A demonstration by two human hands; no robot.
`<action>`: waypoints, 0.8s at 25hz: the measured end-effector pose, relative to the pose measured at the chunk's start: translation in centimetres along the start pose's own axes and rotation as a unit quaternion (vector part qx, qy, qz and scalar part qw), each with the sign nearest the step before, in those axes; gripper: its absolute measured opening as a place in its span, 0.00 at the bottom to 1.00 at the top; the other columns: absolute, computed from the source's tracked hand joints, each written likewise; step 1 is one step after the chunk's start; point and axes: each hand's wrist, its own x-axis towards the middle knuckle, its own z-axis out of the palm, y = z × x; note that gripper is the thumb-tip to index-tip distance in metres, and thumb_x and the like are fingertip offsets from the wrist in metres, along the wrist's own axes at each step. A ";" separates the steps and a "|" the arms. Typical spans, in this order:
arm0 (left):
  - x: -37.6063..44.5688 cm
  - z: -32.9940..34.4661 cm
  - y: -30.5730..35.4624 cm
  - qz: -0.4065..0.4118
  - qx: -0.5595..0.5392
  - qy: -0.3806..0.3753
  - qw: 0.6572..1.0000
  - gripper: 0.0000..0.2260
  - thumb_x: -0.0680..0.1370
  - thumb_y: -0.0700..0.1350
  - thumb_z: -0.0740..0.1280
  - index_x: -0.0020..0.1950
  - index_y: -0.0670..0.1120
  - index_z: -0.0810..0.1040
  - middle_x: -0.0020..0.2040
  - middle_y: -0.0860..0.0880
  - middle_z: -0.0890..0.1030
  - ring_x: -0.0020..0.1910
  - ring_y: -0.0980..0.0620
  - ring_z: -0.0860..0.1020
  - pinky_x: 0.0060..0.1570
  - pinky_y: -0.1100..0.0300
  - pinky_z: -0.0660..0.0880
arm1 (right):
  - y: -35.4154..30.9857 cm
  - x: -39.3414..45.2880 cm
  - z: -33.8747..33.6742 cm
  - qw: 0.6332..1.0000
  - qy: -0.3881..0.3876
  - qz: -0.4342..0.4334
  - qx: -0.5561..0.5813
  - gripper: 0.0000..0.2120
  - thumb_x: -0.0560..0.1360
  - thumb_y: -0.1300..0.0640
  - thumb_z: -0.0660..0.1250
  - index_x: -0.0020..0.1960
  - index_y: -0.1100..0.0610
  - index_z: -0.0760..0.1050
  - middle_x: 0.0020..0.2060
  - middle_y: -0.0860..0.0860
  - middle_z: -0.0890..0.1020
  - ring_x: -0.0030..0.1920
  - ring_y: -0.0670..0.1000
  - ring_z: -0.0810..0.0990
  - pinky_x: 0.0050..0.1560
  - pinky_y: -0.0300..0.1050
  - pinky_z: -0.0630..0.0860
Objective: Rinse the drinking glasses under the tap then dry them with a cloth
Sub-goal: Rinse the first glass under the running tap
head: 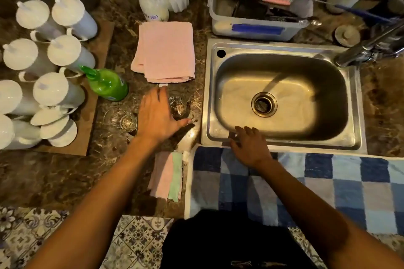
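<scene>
A dark, mottled stone counter [54, 177] fills the frame, with patterned floor tiles at the bottom edge and a blue checked towel [317, 185] draped over the counter's front at lower right. Just above it the right hand [251, 148] lies flat on the near rim of the steel sink [354, 102], fingers spread and holding nothing. Left of centre the left hand [156, 116] hovers open, fingers loosely extended, empty, just beside a small clear glass [177, 105] that stands upright by the sink's left edge. A second glass [124, 120] stands to the left of that hand. Both look light, rigid and breakable, probably slick once wet, so a wrap around the side wall seems the safest hold. A folded pink cloth [166, 52] lies further up. The tap [371, 48] sits at the far right, and no water can be seen running.
</scene>
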 end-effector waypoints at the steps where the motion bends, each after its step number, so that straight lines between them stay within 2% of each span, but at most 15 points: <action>1: 0.9 0.4 0.0 -0.003 0.019 -0.027 0.999 0.50 0.64 0.70 0.74 0.73 0.37 0.64 0.70 0.36 0.71 0.69 0.36 0.69 0.72 0.40 0.64 | -0.2 0.1 0.4 1.000 -0.011 0.018 -0.002 0.24 0.81 0.41 0.56 0.72 0.53 0.65 0.68 0.57 0.73 0.68 0.60 0.70 0.68 0.61 0.67; 4: 2.4 1.4 -0.3 0.001 0.056 -0.055 0.997 0.49 0.65 0.69 0.73 0.73 0.38 0.64 0.70 0.37 0.73 0.72 0.38 0.69 0.77 0.40 0.54 | -0.5 0.1 1.7 0.998 -0.034 0.030 -0.035 0.27 0.81 0.39 0.54 0.73 0.53 0.61 0.72 0.59 0.67 0.72 0.62 0.65 0.70 0.65 0.63; 8: 3.1 2.0 -0.5 0.020 0.057 -0.062 0.996 0.45 0.68 0.64 0.75 0.74 0.38 0.64 0.71 0.38 0.72 0.73 0.40 0.68 0.77 0.43 0.52 | -0.2 0.6 1.8 0.998 -0.044 0.027 -0.045 0.27 0.80 0.38 0.54 0.74 0.52 0.60 0.74 0.58 0.66 0.74 0.62 0.63 0.72 0.68 0.59; 11: 3.1 1.7 -0.6 0.011 0.008 -0.068 0.998 0.46 0.68 0.60 0.77 0.76 0.38 0.62 0.74 0.37 0.70 0.76 0.39 0.64 0.77 0.49 0.50 | -0.1 0.9 1.7 0.998 -0.051 0.027 -0.030 0.26 0.80 0.37 0.55 0.72 0.51 0.63 0.72 0.57 0.69 0.73 0.61 0.65 0.73 0.68 0.59; 13: 2.8 1.0 -0.5 0.002 -0.039 -0.076 0.996 0.45 0.68 0.59 0.77 0.77 0.40 0.63 0.73 0.38 0.70 0.76 0.38 0.63 0.77 0.47 0.53 | -0.1 1.1 1.0 0.998 -0.054 0.034 0.004 0.24 0.80 0.38 0.55 0.71 0.51 0.65 0.70 0.56 0.73 0.71 0.60 0.68 0.72 0.65 0.60; 14: 2.6 0.5 -0.5 0.001 -0.066 -0.077 0.995 0.45 0.68 0.59 0.77 0.76 0.41 0.63 0.73 0.39 0.71 0.75 0.38 0.64 0.77 0.44 0.57 | -0.3 1.2 0.4 0.997 -0.051 0.040 0.034 0.24 0.81 0.39 0.56 0.71 0.52 0.66 0.69 0.57 0.74 0.70 0.60 0.69 0.71 0.63 0.62; 16: 1.9 -0.6 0.0 0.017 -0.129 -0.060 0.990 0.43 0.67 0.60 0.77 0.75 0.42 0.65 0.69 0.41 0.72 0.70 0.40 0.69 0.69 0.42 0.69 | -0.8 1.2 -1.3 0.992 -0.025 0.052 0.114 0.26 0.82 0.41 0.57 0.74 0.54 0.65 0.69 0.59 0.75 0.69 0.61 0.71 0.69 0.58 0.66; 18: 0.6 -2.0 1.1 0.039 -0.206 -0.028 0.977 0.42 0.66 0.59 0.77 0.74 0.44 0.66 0.66 0.45 0.73 0.64 0.46 0.73 0.62 0.50 0.74 | -1.7 0.8 -3.6 0.976 0.004 0.058 0.211 0.26 0.82 0.42 0.58 0.75 0.54 0.67 0.69 0.58 0.76 0.68 0.59 0.73 0.65 0.52 0.70; 20: -0.9 -3.2 2.7 0.067 -0.266 -0.004 0.962 0.41 0.66 0.58 0.77 0.74 0.46 0.68 0.66 0.47 0.74 0.60 0.54 0.72 0.59 0.60 0.71 | -2.4 -0.6 -6.0 0.953 0.029 0.046 0.297 0.21 0.82 0.42 0.59 0.70 0.51 0.73 0.64 0.53 0.80 0.63 0.55 0.78 0.55 0.42 0.72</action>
